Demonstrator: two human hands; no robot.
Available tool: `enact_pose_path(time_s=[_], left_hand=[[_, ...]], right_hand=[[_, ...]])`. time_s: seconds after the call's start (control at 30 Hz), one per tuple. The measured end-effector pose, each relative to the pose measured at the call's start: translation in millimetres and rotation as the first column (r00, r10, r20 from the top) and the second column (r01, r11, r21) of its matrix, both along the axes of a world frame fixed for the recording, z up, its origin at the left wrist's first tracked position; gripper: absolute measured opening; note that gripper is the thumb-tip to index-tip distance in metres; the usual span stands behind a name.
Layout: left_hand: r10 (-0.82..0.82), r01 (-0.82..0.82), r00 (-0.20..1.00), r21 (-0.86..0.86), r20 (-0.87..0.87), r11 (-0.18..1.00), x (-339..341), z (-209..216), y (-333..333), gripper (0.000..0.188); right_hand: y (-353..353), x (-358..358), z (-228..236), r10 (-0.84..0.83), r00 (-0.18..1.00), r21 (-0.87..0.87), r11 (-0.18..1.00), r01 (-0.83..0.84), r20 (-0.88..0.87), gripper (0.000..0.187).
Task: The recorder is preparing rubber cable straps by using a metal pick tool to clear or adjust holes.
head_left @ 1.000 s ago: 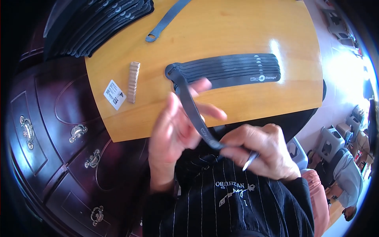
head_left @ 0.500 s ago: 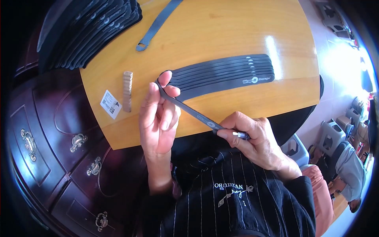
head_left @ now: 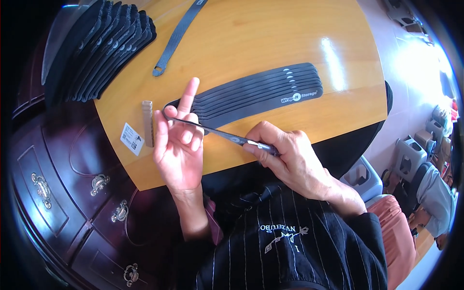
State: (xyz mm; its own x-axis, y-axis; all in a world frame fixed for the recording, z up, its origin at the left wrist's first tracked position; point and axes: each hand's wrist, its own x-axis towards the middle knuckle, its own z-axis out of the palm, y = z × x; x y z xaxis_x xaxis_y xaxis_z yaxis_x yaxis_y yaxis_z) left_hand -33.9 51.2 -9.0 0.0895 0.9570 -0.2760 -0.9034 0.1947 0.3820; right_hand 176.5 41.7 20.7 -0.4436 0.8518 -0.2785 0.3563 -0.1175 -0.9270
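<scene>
A dark grey strap (head_left: 217, 131) is stretched between my two hands above the yellow wooden table. My left hand (head_left: 178, 154), palm up, holds one end between thumb and fingers, with one finger pointing away from me. My right hand (head_left: 290, 154) is closed around the other end, together with a slim tool (head_left: 265, 147) with a light tip, perhaps a pen or small knife. Just beyond the hands, a fanned row of similar grey straps (head_left: 256, 94) lies overlapping, its left end partly hidden by my left hand. One loose strap (head_left: 178, 43) with a slotted end lies farther off.
A tall stack of dark straps (head_left: 104, 50) stands at the far left table corner. Near the left edge lie a ribbed brownish stick (head_left: 148, 124) and a white printed label (head_left: 130, 139). Dark drawers (head_left: 53, 193) stand left; grey stools (head_left: 363, 180) and a person (head_left: 431, 193) are right.
Both hands and the stretched strap have shifted left in the picture. A finger of my left hand has straightened outward. The table and stacks also appear shifted as my view moved.
</scene>
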Motion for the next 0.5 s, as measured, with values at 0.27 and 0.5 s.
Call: enact_pose_path(time_s=[0.27, 0.5], left_hand=[[0.025, -0.024, 0.999, 0.035, -0.044, 0.999, 2, 0, 2, 0.029], [0.132, -0.130, 0.991, 0.058, -0.029, 0.990, 21, 0, 2, 0.029]], right_hand=[[7, -6, -3, -0.036, 0.997, 0.031, 0.999, 0.038, -0.068, 0.015], [20, 4, 14, -0.094, 0.994, -0.050, 0.995, 0.091, -0.053, 0.016]])
